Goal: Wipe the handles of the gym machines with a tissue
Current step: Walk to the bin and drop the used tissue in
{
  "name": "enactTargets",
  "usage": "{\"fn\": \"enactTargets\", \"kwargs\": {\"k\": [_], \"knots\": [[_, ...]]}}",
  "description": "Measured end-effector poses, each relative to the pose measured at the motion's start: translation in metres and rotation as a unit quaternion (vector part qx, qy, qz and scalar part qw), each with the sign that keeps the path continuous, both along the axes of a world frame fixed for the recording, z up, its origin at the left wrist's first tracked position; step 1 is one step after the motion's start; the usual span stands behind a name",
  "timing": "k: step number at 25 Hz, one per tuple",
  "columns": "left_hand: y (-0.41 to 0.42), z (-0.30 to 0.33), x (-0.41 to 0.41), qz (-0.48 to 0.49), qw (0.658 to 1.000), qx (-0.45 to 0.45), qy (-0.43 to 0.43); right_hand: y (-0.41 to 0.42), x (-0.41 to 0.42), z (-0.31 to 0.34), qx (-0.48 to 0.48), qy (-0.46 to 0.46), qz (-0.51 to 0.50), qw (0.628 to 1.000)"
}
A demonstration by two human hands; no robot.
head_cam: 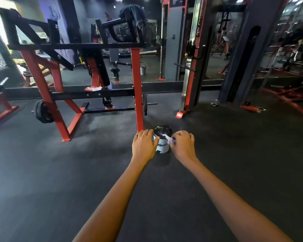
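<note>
1. Head view, fingers first: the fingers [148, 132] of the left hand [143, 145] are being curled against the left side of a small bin [162, 145], so the bin is being gripped and steadied.
2. The fingertips [173, 139] of the right hand [182, 145] are being pinched together on a crumpled white tissue [169, 139], which is being held against the right edge of the bin's dark domed lid [163, 132].
3. The bin is being seen just below the middle of the frame, standing upright on the dark rubber floor [42, 180], with both bare forearms being stretched toward it from 6 o'clock.
4. Just beside the left hand, at 11 o'clock from the bin, the foot of a red upright post [137, 95] is being shown; it belongs to a red and black plate-loaded machine [73, 55] filling the 10 o'clock area.
5. A weight plate [43, 111] is being carried low on that machine, at 9 o'clock from the bin and well apart from it.
6. A dark garment [135, 14] is being draped over the machine's top at 12 o'clock.
7. A cable tower [191, 67] with a black handle bar [184, 66] is being seen at 1 o'clock, with a mirrored wall behind it.
</note>
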State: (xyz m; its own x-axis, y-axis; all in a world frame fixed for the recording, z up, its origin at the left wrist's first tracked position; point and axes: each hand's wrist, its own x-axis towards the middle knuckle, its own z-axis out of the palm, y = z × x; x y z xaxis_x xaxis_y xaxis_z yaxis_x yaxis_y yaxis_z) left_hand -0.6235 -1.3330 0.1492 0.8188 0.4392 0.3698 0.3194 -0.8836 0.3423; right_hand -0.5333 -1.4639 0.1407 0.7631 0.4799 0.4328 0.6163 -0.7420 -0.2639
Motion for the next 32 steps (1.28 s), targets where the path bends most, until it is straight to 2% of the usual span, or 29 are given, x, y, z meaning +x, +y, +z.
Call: {"fn": "enactTargets", "kwargs": {"k": [11,16,25,32], "knots": [[0.193,-0.008,0.267,-0.03,0.999,-0.006,0.014,0.188,0.254,0.008,0.002,0.005,-0.035,0.999],[0.264,-0.019,0.378,-0.051,0.998,0.008,0.03,0.257,0.36,-0.011,0.01,0.015,-0.048,0.999],[0.378,-0.043,0.568,-0.059,0.996,0.026,0.063,0.358,0.557,-0.039,0.005,0.039,-0.061,0.997],[0.454,-0.083,0.691,-0.07,0.991,-0.015,0.109,0.427,0.683,-0.07,0.0,0.088,-0.078,0.993]]}}
